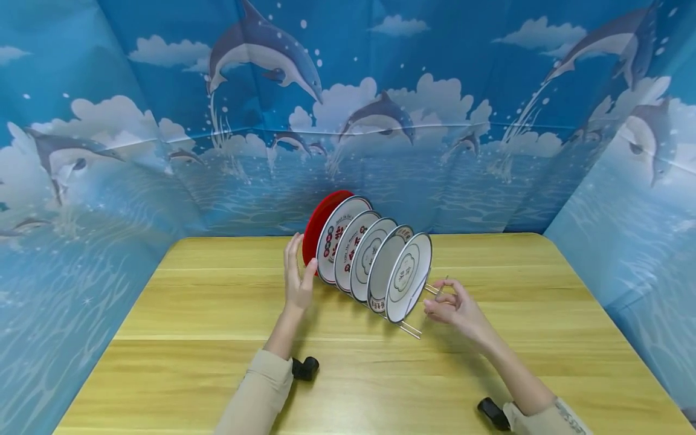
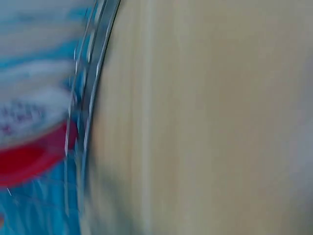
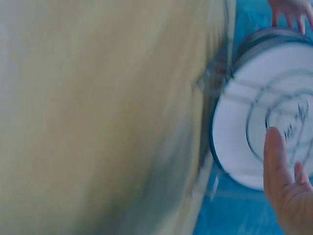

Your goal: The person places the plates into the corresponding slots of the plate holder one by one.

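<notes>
A wire dish rack on the wooden table holds a row of upright, tilted plates. At its left end stands a red plate; the others are white with dark rims and printed patterns, the nearest being a white plate at the right end. Beside the red plate is my left hand, fingers extended upward and thumb apart. My right hand has its fingers bent around the thin wire at the rack's right end. In the right wrist view a straight digit overlaps the end plate. The left wrist view is blurred.
The wooden table ends in a back edge against a blue dolphin-print backdrop. The backdrop also rises on the left and right. Black wrist devices sit by both forearms.
</notes>
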Demonstrator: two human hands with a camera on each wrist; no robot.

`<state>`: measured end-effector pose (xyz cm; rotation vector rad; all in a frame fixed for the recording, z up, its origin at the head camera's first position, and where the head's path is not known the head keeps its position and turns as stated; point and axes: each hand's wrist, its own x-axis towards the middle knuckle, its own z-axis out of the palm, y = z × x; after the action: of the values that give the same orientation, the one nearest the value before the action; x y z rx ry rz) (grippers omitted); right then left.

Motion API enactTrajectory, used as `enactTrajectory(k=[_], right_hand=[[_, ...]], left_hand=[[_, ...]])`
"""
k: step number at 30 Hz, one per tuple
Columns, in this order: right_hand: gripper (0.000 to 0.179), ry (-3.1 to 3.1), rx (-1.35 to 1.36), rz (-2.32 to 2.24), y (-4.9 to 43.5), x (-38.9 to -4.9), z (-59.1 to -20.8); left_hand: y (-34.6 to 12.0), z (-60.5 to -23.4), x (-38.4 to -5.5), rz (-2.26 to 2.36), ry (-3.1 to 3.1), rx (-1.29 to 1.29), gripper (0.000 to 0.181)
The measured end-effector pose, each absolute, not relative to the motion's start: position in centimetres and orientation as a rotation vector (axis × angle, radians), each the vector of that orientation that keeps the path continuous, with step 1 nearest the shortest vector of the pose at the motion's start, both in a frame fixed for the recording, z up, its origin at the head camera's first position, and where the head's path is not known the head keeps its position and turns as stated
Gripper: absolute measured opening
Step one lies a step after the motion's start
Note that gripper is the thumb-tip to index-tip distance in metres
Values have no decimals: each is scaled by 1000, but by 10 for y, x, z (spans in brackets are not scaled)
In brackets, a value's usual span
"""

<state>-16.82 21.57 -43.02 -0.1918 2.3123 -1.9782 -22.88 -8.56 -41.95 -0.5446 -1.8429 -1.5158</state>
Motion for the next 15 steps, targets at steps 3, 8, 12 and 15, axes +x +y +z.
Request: enactTrajectory(k=[3,8,12,15], right_hand=[[37,2521,-251,-1852,229,-176,-424],[33,2887,-311,-1522,248,-192,-416],[35,2855,-467,-1461,258,-208,-417],[40,2683,-550,-1501,265,-220,-420]], left_hand=[[-71,-416,-214,-1419,-1724,-441,43],[-41,-407,-183,-1462,-1632,-288,42],[-15,-409,-164,-1564,-1628,-287,44],[3,-421,-154,-1618,-1659,-352,46]])
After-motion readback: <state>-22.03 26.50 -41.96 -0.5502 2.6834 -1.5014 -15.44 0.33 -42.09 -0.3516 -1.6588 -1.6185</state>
